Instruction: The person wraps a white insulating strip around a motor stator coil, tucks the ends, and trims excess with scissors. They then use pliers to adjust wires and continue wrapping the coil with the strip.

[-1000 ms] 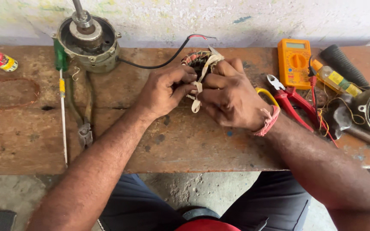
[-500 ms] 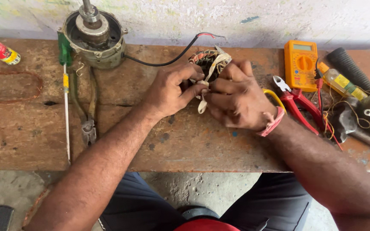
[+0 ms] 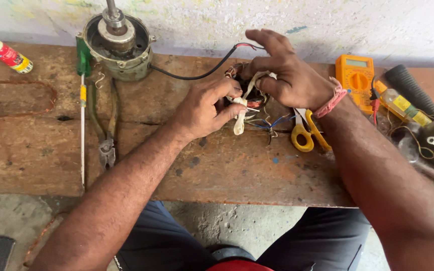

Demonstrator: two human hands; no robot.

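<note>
Two hands meet over the wound coil (image 3: 242,88), which sits on the wooden surface (image 3: 217,165) just right of the old motor housing (image 3: 119,42). From the head view, the left hand (image 3: 204,108) pinches the white sleeving (image 3: 240,118) against the coil, grip closed tight on it. The right hand (image 3: 290,75), on the coil's far side from the housing, hooks a loop of that sleeving, its upper fingers spread loose. Judging by this, the coil's binding is being worked; next would need steady tension. Yellow scissors (image 3: 305,133) lie just beyond the coil.
</note>
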